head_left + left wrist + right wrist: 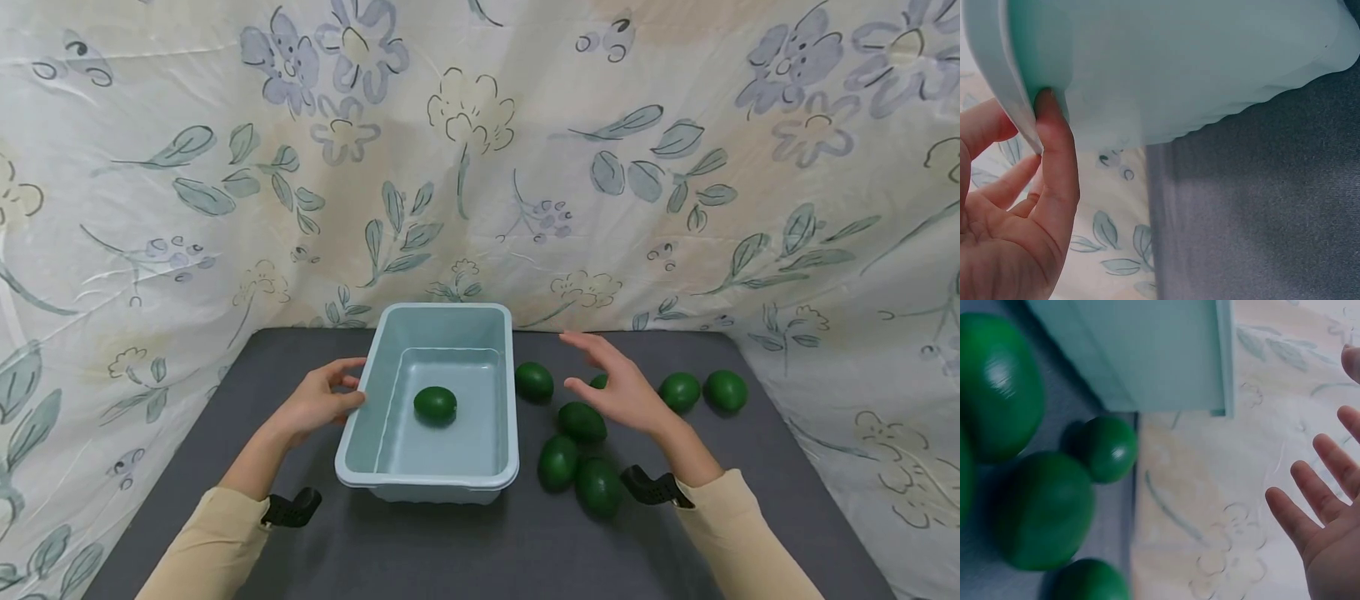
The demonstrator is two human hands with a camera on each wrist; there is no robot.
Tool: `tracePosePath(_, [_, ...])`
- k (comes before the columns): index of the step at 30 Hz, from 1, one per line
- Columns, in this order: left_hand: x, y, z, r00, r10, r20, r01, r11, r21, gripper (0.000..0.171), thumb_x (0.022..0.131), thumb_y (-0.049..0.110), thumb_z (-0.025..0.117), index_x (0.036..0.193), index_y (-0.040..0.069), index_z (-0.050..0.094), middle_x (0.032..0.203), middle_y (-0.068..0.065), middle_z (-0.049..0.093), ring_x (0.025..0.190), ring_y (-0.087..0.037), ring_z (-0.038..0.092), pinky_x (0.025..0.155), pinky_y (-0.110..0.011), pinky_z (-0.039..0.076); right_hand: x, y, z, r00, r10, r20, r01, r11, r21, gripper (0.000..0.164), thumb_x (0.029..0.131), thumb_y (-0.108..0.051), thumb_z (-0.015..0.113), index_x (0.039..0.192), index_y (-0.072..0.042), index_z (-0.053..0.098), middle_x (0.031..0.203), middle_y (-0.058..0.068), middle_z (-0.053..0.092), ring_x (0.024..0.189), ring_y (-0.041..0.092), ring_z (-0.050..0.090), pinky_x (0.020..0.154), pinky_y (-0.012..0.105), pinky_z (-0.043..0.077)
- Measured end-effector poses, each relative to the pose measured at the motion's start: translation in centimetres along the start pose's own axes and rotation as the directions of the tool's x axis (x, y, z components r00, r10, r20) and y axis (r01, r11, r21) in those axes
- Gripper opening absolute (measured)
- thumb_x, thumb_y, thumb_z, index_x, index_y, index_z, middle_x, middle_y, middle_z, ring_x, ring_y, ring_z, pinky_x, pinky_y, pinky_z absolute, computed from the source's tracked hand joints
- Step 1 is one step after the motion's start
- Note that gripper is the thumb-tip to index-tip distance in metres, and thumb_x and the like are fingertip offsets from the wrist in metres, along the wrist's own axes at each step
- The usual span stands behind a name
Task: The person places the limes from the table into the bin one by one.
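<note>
Beige sleeves (210, 542) are lying nearest the camera, one to each side of the tub (427, 481), with black wrist bands (292, 508) showing just ahead of the cuffs. At the tub's left rim, the left hand (318, 400) is pinching the edge with bent fingers, one digit pressing the outer wall below the lip and another passing over its other side. Right of the tub, the right hand (618, 387) is hovering above the table, spreading its fingers and thumb well apart and holding nothing.

On the tub's floor, near the middle, one green fruit (435, 406) is lying alone. Seven others are resting to the tub's right. A second fruit (534, 382) is sitting just beside the tub's right wall, while a third fruit (597, 381) is peeking out from behind the right hand. Nearer the tub's front right corner, a fourth fruit (582, 422), a fifth fruit (558, 463) and a sixth fruit (598, 490) are clustering closely. Farthest right of the tub, a seventh fruit (679, 392) and an eighth fruit (726, 392) are lying side by side. Dark grey cloth (420, 558) is spreading beneath the tub, and a flowered curtain (480, 242) is hanging behind it.
</note>
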State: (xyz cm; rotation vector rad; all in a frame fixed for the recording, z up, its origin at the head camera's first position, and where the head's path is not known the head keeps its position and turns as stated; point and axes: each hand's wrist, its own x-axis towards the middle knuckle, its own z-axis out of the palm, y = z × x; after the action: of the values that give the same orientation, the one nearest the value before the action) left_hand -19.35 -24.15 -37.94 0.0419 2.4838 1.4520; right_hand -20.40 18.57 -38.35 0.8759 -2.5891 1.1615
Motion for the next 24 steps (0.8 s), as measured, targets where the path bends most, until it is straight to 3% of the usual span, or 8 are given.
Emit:
tracePosePath(9, [0.0,-0.1,0.0,1.000,-0.013,-0.004,0.013,1.000,0.009,0.060,0.088,0.011,0.059,0.142,0.009,0.032,0.115,-0.020,0.049,0.089,-0.024,0.059,0.069,-0.039,0.054,-2.7,2.7,0.8,0.998,0.064,0.011,-0.063,0.998,-0.015,0.060,0.086,-0.023,0.066,0.139,-0.021,0.040,0.140,0.003,0.040,0.124,0.025,0.044,0.092,0.046,0.044])
tracePosePath(16, [0.0,0.0,0.1,1.000,-0.019,-0.006,0.019,1.000,0.021,0.060,0.088,0.012,0.059,0.142,0.010,0.033,0.116,-0.020,0.049,0.090,-0.024,0.059,0.070,-0.040,0.054,-4.3,4.5,1.6,0.993,0.094,0.068,-0.093,0.995,-0.023,0.060,0.085,-0.026,0.066,0.138,-0.016,0.040,0.139,0.008,0.041,0.124,0.030,0.042,0.090,0.049,0.044])
tracePosePath(20, [0.0,0.0,0.1,1.000,-0.018,-0.007,0.018,1.000,0.021,0.060,0.088,0.012,0.059,0.142,0.010,0.033,0.115,-0.020,0.049,0.089,-0.024,0.059,0.069,-0.039,0.054,-4.9,5.3,1.9,0.990,0.096,0.104,-0.091,0.994,-0.055,0.059,0.086,-0.028,0.065,0.137,-0.010,0.042,0.139,0.011,0.041,0.124,0.032,0.042,0.091,0.049,0.044])
tracePosePath(24, [0.0,0.1,0.0,1.000,-0.018,-0.007,0.018,1.000,0.015,0.060,0.088,0.011,0.059,0.142,0.010,0.033,0.115,-0.020,0.049,0.089,-0.024,0.059,0.069,-0.039,0.054,-5.3,6.1,2.2,0.988,0.081,0.128,-0.072,0.994,-0.078,0.059,0.085,-0.028,0.066,0.137,-0.012,0.043,0.138,0.012,0.043,0.124,0.031,0.043,0.093,0.049,0.043])
